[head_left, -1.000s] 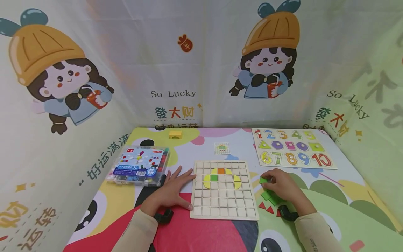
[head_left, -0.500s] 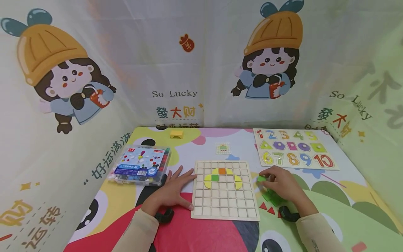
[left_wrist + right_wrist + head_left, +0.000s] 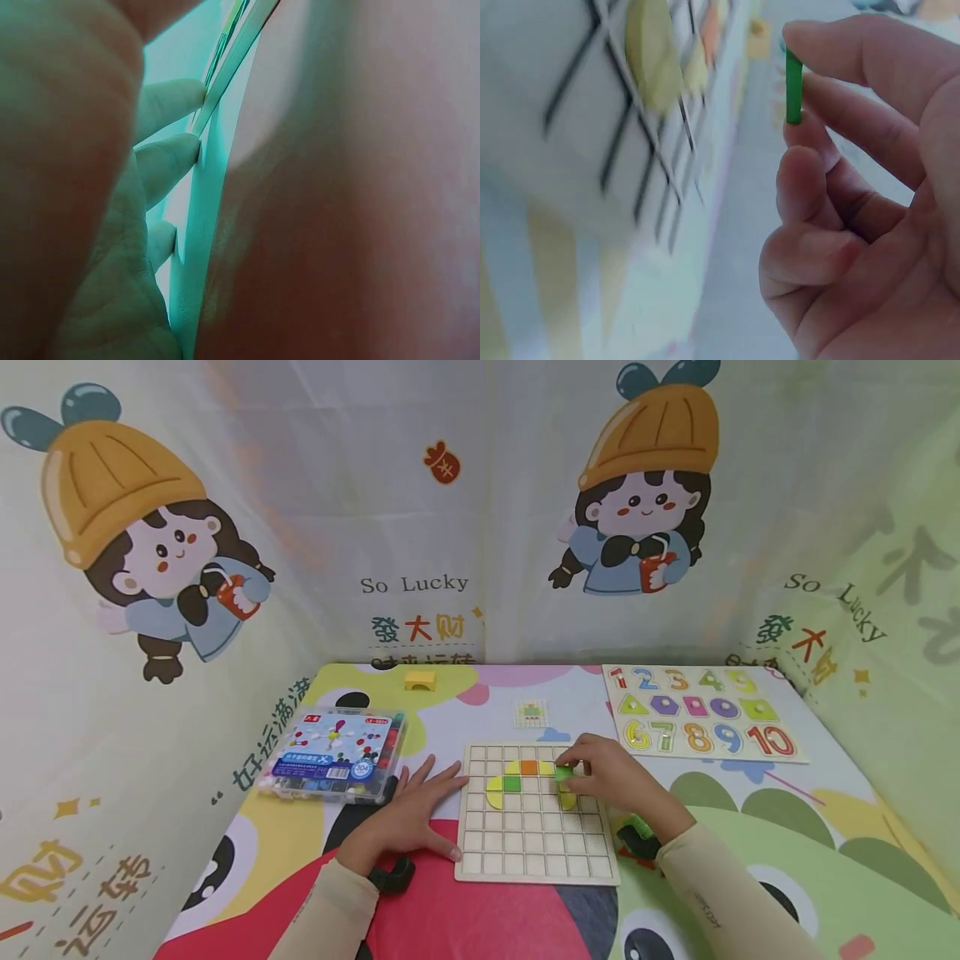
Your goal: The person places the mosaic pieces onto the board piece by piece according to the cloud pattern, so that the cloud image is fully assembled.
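Nearest to us, our left hand (image 3: 408, 818) lies flat on the desk (image 3: 480, 918), fingers straight and spread, the fingertips (image 3: 176, 101) touching the left edge of the wooden grid board (image 3: 534, 852); this grip holds nothing. Our right hand (image 3: 611, 781) reaches over the board's right side and pinches a thin green tile (image 3: 563, 772) between thumb and fingertip, so this grip is closed on the tile. The right wrist view shows the tile (image 3: 793, 86) edge-on, held above the board. The tile hangs over the upper right part of the grid, just beside the orange tile (image 3: 528, 767) and the yellow curved pieces (image 3: 495, 792); a green square (image 3: 512, 783) already sits in a cell. More green pieces (image 3: 641, 823) lie on the desk just right of the board, partly hidden by our wrist. Farther left stands a clear plastic box (image 3: 333, 756). Beyond the board lies a small pattern card (image 3: 530, 713), to the right a number puzzle (image 3: 697, 722), and at the far edge a yellow block (image 3: 420, 679).
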A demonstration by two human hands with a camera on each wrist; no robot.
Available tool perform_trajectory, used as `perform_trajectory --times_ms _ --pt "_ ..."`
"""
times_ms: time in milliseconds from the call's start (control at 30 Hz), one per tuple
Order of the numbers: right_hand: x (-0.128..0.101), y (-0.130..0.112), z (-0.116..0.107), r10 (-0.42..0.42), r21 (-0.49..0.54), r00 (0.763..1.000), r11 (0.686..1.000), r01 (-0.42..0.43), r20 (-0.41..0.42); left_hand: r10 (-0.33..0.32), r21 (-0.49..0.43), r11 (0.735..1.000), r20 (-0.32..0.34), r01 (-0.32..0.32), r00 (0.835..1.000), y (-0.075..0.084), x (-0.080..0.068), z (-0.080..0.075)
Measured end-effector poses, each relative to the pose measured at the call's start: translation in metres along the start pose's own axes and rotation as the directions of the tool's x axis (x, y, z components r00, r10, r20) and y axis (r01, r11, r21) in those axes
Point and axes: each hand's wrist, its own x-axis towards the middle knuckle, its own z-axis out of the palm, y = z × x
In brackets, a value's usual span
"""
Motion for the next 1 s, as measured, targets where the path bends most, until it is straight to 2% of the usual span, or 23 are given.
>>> perform_trajectory --times_ms 167,467,700,1000 --pt "0.016 -0.013 0.018 -0.067 -0.067 0.995 0.995 0.072 0.078 0.005 0.002 1.000 -0.004 -0.005 1.000 0.000 0.001 0.000" --pt "0.027 -0.020 0.033 -0.053 -0.115 0.993 0.991 0.066 0.109 0.002 0.014 1.000 0.001 -0.002 1.000 -0.001 0.001 0.001" --pt "0.032 -0.023 0.037 -0.001 -0.118 0.992 0.993 0.016 0.126 0.001 0.008 1.000 0.001 -0.001 1.000 0.001 -0.001 0.000" --pt "0.034 -0.021 0.043 -0.014 -0.127 0.992 0.991 0.029 0.122 0.003 -0.002 1.000 0.001 -0.003 1.000 0.000 -0.001 -0.001"
